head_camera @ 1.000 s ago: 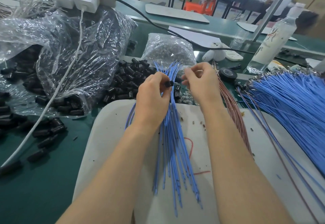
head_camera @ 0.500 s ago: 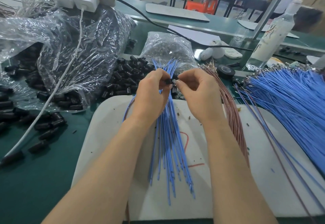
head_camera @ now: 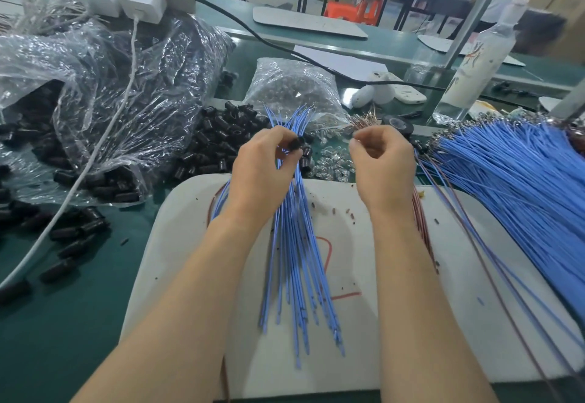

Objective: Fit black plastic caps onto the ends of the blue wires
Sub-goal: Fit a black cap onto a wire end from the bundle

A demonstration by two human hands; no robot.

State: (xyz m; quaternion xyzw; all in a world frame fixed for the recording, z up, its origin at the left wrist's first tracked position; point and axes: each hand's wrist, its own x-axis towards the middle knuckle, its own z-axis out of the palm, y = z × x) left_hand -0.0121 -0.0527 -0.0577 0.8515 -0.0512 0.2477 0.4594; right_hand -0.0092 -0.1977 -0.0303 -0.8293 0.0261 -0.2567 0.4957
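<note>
My left hand (head_camera: pixel 264 162) grips a bundle of blue wires (head_camera: pixel 297 269) that fans down over the white board (head_camera: pixel 395 333), and its fingertips pinch a black plastic cap (head_camera: pixel 297 143) at the bundle's top. My right hand (head_camera: pixel 381 162) hovers a little to the right, apart from the bundle, fingers curled with thumb and forefinger pressed together; whether they hold anything is too small to tell. A heap of loose black caps (head_camera: pixel 221 139) lies just beyond my left hand.
A large clear bag of black caps (head_camera: pixel 104 92) fills the left. A small clear bag (head_camera: pixel 291 89) and loose clear parts (head_camera: pixel 334 165) lie behind my hands. A big sheaf of blue wires (head_camera: pixel 512 187), brown wires (head_camera: pixel 421 225) and a bottle (head_camera: pixel 471 63) occupy the right.
My right hand has pulled away to the right from the cap it was meeting at my left fingertips. The left hand keeps the bundle and cap.
</note>
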